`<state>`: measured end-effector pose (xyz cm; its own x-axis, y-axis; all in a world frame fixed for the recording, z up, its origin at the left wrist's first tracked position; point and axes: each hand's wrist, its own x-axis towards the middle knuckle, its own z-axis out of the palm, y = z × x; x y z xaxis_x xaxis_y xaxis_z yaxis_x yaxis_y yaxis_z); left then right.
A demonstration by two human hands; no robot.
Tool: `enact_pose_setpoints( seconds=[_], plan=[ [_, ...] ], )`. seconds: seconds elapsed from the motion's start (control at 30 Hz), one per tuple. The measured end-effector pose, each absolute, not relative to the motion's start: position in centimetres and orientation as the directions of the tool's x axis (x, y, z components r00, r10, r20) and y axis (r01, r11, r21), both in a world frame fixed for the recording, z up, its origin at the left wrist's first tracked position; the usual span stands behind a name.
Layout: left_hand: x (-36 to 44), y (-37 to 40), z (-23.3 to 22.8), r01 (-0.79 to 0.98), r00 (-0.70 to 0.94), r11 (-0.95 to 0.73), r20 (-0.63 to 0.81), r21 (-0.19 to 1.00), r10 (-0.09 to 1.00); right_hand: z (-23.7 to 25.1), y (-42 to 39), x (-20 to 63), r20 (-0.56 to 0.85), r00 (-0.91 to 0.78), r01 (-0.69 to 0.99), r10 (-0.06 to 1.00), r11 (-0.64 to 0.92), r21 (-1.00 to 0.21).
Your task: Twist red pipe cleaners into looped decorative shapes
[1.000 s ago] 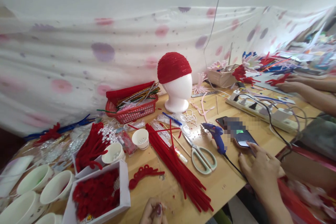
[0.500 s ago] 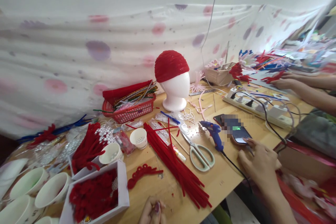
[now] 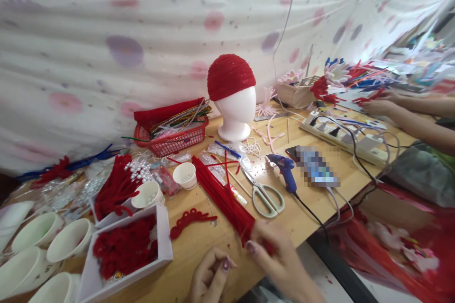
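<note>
Low at the front edge, my left hand (image 3: 212, 275) has its fingers curled and the thumb against the forefinger; anything between them is too small to make out. My right hand (image 3: 279, 256) lies over the near ends of a bundle of long red pipe cleaners (image 3: 222, 194), blurred, so its grip is unclear. Left of the bundle rests a looped red pipe-cleaner piece (image 3: 190, 221). Scissors (image 3: 266, 199) with pale green handles lie right of the bundle, beside a blue glue gun (image 3: 285, 173). Behind stands a white foam head (image 3: 236, 113) wearing a red cap (image 3: 231, 77).
A white box (image 3: 165, 234) of red pieces and several paper cups (image 3: 185, 176) stand left. A red basket (image 3: 177, 144) sits behind. Rightward are a phone (image 3: 320, 170), a power strip (image 3: 341, 139) with cables, and another person's hands (image 3: 382, 105).
My right hand has left the phone and moved left to the red pipe cleaners. My left hand has come slightly further into view. The phone's screen has changed.
</note>
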<state>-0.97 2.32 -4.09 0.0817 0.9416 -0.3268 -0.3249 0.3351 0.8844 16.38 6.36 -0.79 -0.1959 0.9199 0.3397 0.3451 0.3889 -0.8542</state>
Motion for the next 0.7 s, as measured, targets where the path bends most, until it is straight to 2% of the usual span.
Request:
enact_pose_setpoints(
  seconds=[0.1,0.2,0.3,0.5,0.7],
  plan=[
    [-1.0,2.1,-3.1,-0.220,0.065,0.265,-0.256,0.939,0.964,-0.9,6.1,13.0,0.162,-0.356,0.150,0.920,0.228,-0.962],
    [-1.7,1.7,-2.5,-0.241,0.133,0.336,-0.312,0.911,0.941,-1.2,5.9,11.8,0.058,-0.369,-0.012,0.927,0.057,-0.998],
    [-2.4,1.4,-2.4,-0.284,0.201,0.395,-0.349,0.873,0.915,-1.3,6.0,11.6,0.000,-0.355,-0.084,0.935,-0.032,-0.996],
    [-2.9,1.5,-2.4,-0.282,0.309,0.433,-0.346,0.857,0.886,-1.5,6.0,11.8,-0.031,-0.319,-0.124,0.947,-0.074,-0.989],
    [-3.0,1.7,-2.8,-0.263,0.320,0.420,-0.332,0.869,0.887,-1.2,6.3,12.1,0.002,-0.304,-0.138,0.953,-0.042,-0.990]
  ],
)
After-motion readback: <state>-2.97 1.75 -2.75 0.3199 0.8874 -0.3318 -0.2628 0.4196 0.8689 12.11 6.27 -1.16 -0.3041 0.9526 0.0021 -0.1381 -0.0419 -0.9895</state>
